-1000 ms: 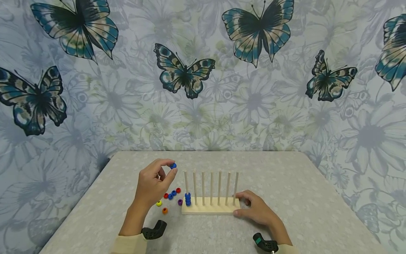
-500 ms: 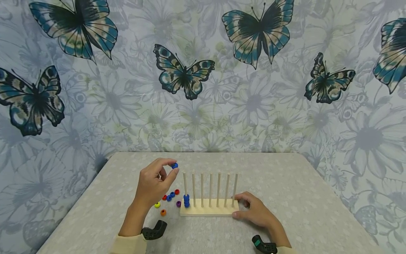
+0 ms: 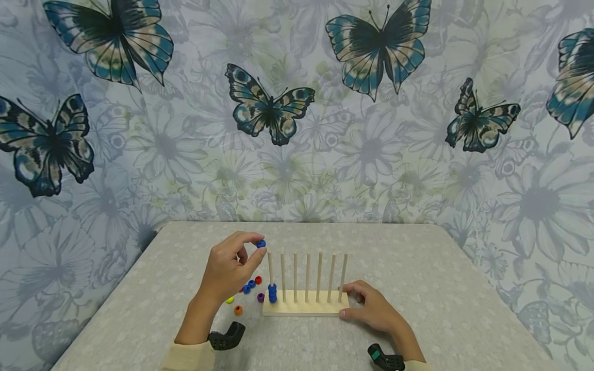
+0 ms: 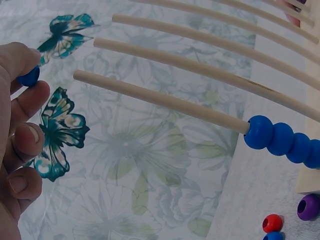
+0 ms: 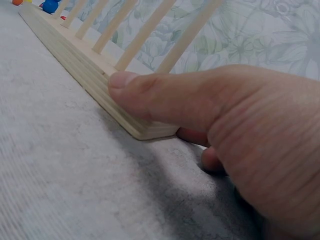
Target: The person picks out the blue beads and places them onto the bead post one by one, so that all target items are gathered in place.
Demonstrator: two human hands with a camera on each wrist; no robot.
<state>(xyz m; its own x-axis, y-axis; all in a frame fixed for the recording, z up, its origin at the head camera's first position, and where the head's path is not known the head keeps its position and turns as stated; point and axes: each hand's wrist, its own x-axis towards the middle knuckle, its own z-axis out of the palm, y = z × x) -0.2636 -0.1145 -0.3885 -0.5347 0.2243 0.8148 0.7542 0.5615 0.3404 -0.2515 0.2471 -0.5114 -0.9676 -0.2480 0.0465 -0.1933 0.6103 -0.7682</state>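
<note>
Between thumb and index finger, my left hand (image 3: 229,263) pinches a blue bead (image 3: 261,243), held just left of the leftmost peg's tip. In the left wrist view that bead (image 4: 29,76) shows apart from the peg (image 4: 155,99). Several blue beads (image 4: 260,132) are stacked at the foot of this peg. The wooden peg board (image 3: 306,308) stands on the table with its other upright pegs bare. My right hand (image 3: 373,306) grips the board's right end, thumb on the front edge and fingers behind. The right wrist view shows the thumb (image 5: 150,95) pressed against the wood.
Loose beads lie left of the board: a purple bead (image 3: 261,297), an orange bead (image 3: 238,310), a yellow bead (image 3: 230,299), a red bead (image 3: 258,280) and blue beads (image 3: 247,289). The patterned wall (image 3: 297,175) rises behind the table's far edge.
My left hand has moved slightly right with the blue bead, closer to the leftmost peg's tip. The right hand keeps its grip on the board.
</note>
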